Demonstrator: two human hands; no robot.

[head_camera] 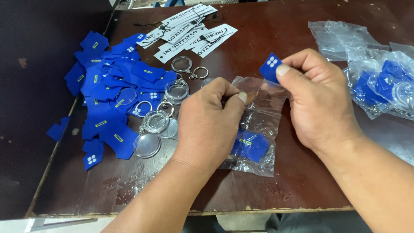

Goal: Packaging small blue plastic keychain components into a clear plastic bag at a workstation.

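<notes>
- Your left hand (207, 118) pinches the top edge of a small clear plastic bag (254, 129) that lies on the dark brown table (302, 51), near its front edge.
- The bag is crinkled and see-through, with a blue felt shirt-shaped piece (251, 145) bearing a yellow tag inside.
- Your right hand (319, 97) grips a blue felt piece (271, 67) marked with white dots, just above the bag's mouth.
- More blue pieces (114, 90) and clear round keyrings (161, 116) lie to the left.
</notes>
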